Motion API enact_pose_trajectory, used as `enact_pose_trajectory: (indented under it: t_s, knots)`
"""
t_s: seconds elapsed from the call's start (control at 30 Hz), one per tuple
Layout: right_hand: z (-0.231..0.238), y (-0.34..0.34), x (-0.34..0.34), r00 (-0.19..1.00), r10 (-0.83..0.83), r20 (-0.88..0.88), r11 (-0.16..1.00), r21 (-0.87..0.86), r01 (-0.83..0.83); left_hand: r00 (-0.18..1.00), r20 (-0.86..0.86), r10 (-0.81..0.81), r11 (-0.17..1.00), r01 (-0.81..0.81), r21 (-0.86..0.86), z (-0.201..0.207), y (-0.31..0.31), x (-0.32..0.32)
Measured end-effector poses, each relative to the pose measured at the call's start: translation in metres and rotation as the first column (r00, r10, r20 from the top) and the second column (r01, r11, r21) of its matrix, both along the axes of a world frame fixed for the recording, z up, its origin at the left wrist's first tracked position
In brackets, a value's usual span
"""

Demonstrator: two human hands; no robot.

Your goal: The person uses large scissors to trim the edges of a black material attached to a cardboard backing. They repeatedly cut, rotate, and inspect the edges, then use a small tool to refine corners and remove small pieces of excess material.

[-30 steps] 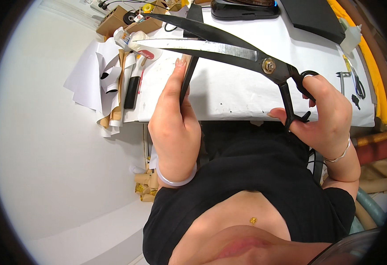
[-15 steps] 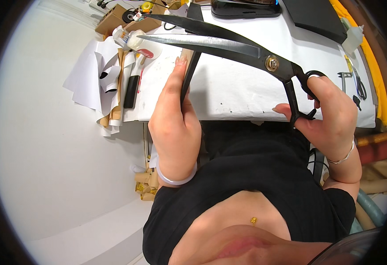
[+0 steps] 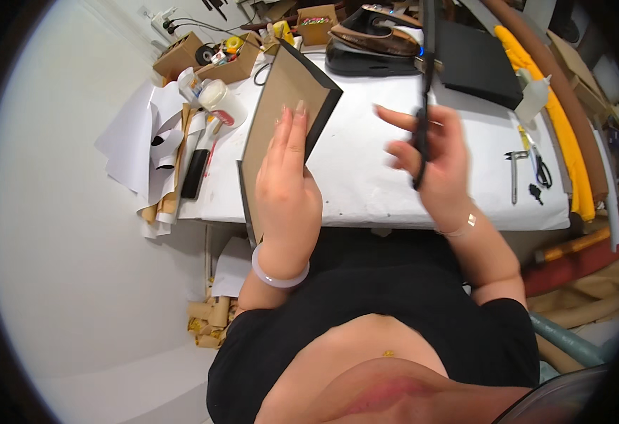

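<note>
My left hand (image 3: 286, 194) holds a stiff panel (image 3: 296, 81) with a tan face and black folded-over edges. Its fingers lie straight along the tan face, while the thumb is mostly hidden at the far side. The panel stands tilted on edge over the left part of the white-covered table (image 3: 366, 169). To the right, my right hand (image 3: 445, 166) is closed round the handles of large black shears (image 3: 426, 85), its index finger sticking out. The shears are seen edge-on, blades pointing away, and the top of them runs out of view. Motion blurs this hand slightly.
An iron (image 3: 376, 35) rests on a black base at the back, beside a black slab (image 3: 479, 67). A white jar (image 3: 222, 104), a black oblong object (image 3: 195, 174) and papers (image 3: 136, 134) lie left. Small scissors (image 3: 541, 168) lie right, near a yellow roll (image 3: 560, 141).
My right hand has moved left and swung the shears from lying crosswise over the table to pointing away. The panel has turned so that its tan face shows, still in my left hand.
</note>
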State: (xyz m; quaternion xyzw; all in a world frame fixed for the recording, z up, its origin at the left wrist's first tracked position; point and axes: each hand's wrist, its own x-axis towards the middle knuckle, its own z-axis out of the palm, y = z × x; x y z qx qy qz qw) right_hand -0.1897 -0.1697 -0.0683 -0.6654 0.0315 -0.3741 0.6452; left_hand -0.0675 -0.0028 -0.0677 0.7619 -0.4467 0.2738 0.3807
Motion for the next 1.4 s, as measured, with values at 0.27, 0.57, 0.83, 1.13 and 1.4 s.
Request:
enact_pose_trajectory:
  t_s: [0.27,0.57,0.83,1.13,1.4]
  knots:
    - [0.002,0.034,0.073,0.983,0.025,0.183,0.922,0.377,-0.094,0.996,0.016,-0.090,0.994,0.091,-0.066,-0.017,-0.031,0.006]
    - [-0.016,0.008,0.066,0.975,-0.158,0.158,0.900,0.429,0.077,0.987,0.077,0.141,0.987,-0.146,0.063,-0.047,0.008,0.125]
    - [-0.015,0.006,0.047,0.994,-0.038,0.098,0.907,0.421,-0.007,0.591,-0.789,-0.169,0.984,0.061,-0.165,-0.007,-0.002,0.203]
    - [-0.027,-0.085,-0.068,0.904,-0.339,-0.261,0.782,-0.612,0.117,0.573,-0.817,0.064,0.997,-0.062,0.034,-0.028,0.025,0.217]
    - [-0.009,-0.081,-0.099,0.868,-0.467,-0.171,0.419,-0.907,0.046,0.559,-0.819,0.131,0.991,-0.092,0.096,-0.056,0.034,0.218]
